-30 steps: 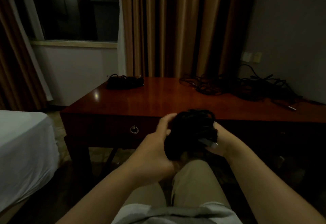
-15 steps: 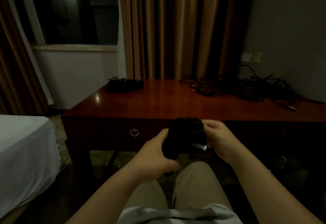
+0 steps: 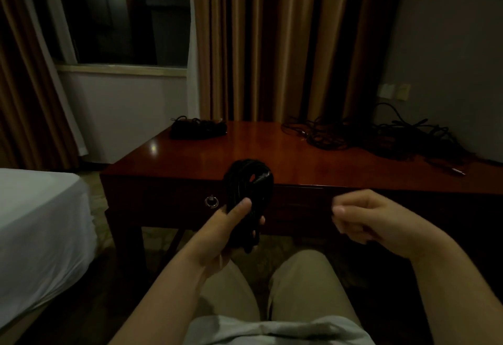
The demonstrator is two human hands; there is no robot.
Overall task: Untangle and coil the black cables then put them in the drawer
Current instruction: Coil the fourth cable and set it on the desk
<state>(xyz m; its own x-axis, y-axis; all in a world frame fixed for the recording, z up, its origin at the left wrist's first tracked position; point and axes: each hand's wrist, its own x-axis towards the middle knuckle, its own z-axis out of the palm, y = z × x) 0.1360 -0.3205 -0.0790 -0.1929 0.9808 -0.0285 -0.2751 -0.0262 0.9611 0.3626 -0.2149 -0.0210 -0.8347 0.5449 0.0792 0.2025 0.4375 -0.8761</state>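
I see left hand (image 3: 217,233) clamped round coiled black cable (image 3: 249,195), held upright before the drawer (image 3: 174,203) front | right hand (image 3: 373,219) loosely curled, holding nothing | I judge the coil light, floppy, springy: pinch across all loops.

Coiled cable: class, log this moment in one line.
left hand: holds coiled cable | right hand: free | drawer: closed | tangled cables: on desk

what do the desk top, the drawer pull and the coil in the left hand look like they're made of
Desk top: reddish wood or veneer with a glossy lacquer, judging by the sharp light reflections. Drawer pull: probably metal, a small ring catching a dull silvery glint. Coiled cable in the left hand: black rubber or plastic jacket, mostly matte; too dark to say more.
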